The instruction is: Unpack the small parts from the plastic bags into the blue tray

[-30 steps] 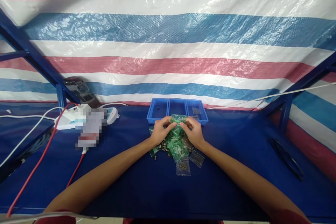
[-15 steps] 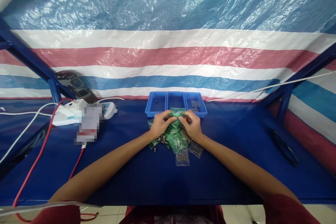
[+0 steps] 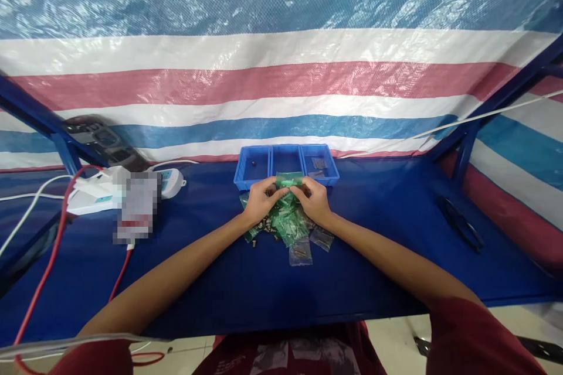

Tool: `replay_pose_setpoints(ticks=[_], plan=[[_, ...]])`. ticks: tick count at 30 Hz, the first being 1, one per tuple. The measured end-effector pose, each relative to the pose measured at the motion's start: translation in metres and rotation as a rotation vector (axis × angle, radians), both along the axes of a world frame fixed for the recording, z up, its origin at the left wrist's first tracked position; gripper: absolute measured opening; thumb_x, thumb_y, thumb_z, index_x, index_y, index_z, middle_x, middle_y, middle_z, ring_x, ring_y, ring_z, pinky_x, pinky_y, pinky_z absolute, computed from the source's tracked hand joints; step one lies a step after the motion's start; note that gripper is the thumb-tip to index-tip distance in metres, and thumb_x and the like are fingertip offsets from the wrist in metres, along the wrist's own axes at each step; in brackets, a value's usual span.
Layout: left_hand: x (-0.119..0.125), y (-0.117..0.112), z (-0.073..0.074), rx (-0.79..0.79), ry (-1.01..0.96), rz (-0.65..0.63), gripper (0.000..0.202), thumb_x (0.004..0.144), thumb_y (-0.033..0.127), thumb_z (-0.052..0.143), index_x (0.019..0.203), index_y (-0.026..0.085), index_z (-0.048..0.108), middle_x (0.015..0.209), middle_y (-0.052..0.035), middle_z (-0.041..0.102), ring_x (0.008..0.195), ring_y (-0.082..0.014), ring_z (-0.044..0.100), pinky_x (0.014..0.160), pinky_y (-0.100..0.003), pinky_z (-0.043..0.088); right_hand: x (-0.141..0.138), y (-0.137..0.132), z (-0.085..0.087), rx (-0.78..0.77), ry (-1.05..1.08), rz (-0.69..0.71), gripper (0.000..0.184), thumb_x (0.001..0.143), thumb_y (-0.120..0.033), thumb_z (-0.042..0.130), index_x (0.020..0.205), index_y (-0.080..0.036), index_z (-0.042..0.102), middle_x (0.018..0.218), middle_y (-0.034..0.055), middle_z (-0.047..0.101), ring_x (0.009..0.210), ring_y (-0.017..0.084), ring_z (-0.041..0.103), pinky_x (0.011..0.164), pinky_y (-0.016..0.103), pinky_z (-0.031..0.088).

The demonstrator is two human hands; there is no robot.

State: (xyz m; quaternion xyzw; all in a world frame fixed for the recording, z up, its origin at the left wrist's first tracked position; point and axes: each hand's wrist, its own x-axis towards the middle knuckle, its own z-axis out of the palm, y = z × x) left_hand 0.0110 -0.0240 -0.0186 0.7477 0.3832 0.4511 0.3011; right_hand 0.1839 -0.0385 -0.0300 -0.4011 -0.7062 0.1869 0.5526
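Between my hands is a small green plastic bag [image 3: 289, 179], pinched at its two sides. My left hand [image 3: 260, 201] grips its left edge with thumb and fingers. On the opposite edge, my right hand [image 3: 315, 201] does the same. What the bag contains is too small to make out. Below it lies a pile of green plastic bags [image 3: 288, 225], partly hidden by my hands. Loose small metal parts [image 3: 265, 224] show at the pile's left side. Two clear bags, one with brass-coloured pins [image 3: 301, 253] and one with darker pieces [image 3: 323, 238], lie at its front right.
Just behind my hands stands a blue three-compartment tray [image 3: 251, 183], with small clear bags in its right compartment. A white power strip [image 3: 90, 202] with red and white cables is at left. Black-handled tool [image 3: 460, 224] lies at right. Striped sheeting [image 3: 281, 85] hangs behind the table.
The camera view has tilted down and shifted a little. Both hands keep their pinch on the green bag, with hardly any change in their position over the pile.
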Motion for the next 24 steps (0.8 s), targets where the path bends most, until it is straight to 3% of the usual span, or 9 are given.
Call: replay_pose_setpoints(ticks=[10, 24], plan=[[0.0015, -0.0016, 0.0013, 0.010, -0.003, -0.001, 0.026, 0.085, 0.038, 0.059, 0.094, 0.014, 0.065, 0.049, 0.0054, 0.040, 0.045, -0.0078, 0.035, 0.046, -0.019, 0.030, 0.0020, -0.0024, 0.0027, 0.027, -0.015, 0.033, 0.019, 0.088, -0.034, 0.054, 0.077, -0.018, 0.055, 0.059, -0.0040, 0.039, 0.051, 0.011, 0.040, 0.053, 0.026, 0.034], [-0.0016, -0.0018, -0.0004, 0.018, 0.055, -0.002, 0.027, 0.086, 0.038, 0.058, 0.100, 0.015, 0.064, 0.052, 0.0043, 0.042, 0.046, -0.0086, 0.037, 0.047, -0.020, 0.031, -0.0007, -0.0047, 0.0029, -0.031, 0.007, 0.058, 0.023, 0.090, -0.034, 0.050, 0.073, -0.019, 0.052, 0.062, -0.0023, 0.044, 0.054, 0.012, 0.041, 0.053, 0.025, 0.034]])
